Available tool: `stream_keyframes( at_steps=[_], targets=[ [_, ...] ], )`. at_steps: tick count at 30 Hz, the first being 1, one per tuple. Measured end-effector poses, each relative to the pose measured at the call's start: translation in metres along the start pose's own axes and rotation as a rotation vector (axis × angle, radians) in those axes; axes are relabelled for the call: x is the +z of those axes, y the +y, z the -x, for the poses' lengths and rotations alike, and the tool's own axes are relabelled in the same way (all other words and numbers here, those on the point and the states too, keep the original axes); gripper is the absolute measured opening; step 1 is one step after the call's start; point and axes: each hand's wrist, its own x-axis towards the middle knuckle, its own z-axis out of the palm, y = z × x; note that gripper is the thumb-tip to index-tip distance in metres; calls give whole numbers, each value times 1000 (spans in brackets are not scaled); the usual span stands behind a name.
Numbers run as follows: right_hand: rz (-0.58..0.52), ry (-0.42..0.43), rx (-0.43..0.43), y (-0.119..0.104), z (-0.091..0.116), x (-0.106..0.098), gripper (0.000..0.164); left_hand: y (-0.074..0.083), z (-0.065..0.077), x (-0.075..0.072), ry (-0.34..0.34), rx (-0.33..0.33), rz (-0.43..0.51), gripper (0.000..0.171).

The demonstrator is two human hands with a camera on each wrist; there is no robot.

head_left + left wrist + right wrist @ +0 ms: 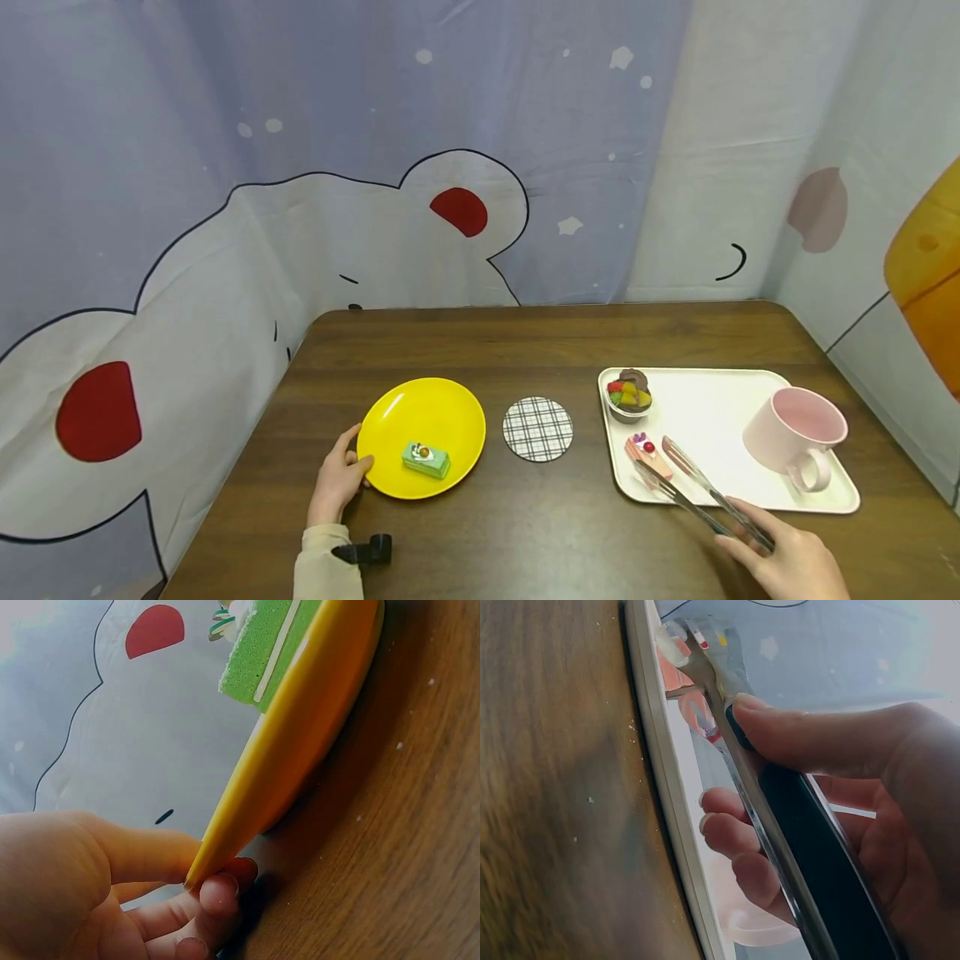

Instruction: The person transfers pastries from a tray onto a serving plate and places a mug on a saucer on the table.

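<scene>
My left hand (pixel 339 481) pinches the left rim of a yellow plate (pixel 442 408), thumb on top and fingers underneath, as the left wrist view shows. On the plate lies a green cake slice (pixel 426 460) with a white topping. My right hand (pixel 787 554) grips a pair of metal tongs (pixel 708 492) with dark handles. Their tips stand at either side of a pink cake slice (pixel 647 456) with a red berry on top, at the left end of a white tray (pixel 705 392). In the right wrist view the tong tips overlap the pink cake slice (pixel 673 677).
Behind the pink slice on the tray is a fruit-topped chocolate dessert in a clear cup (pixel 628 396). A pink mug (pixel 795 429) stands at the tray's right end. A round checked coaster (pixel 537 429) lies between plate and tray on the wooden table (pixel 525 533).
</scene>
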Motion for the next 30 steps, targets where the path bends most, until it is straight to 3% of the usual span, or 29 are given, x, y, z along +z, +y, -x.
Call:
stream_keyframes(
  at_steps=[13,30],
  targets=[
    [7,-83,10,-6,-5,-1,50,-2,-3,1,9,-18,11,62],
    [34,-114,63,-2,-5,1,45,-1,-1,1,-1,0,20,62]
  ],
)
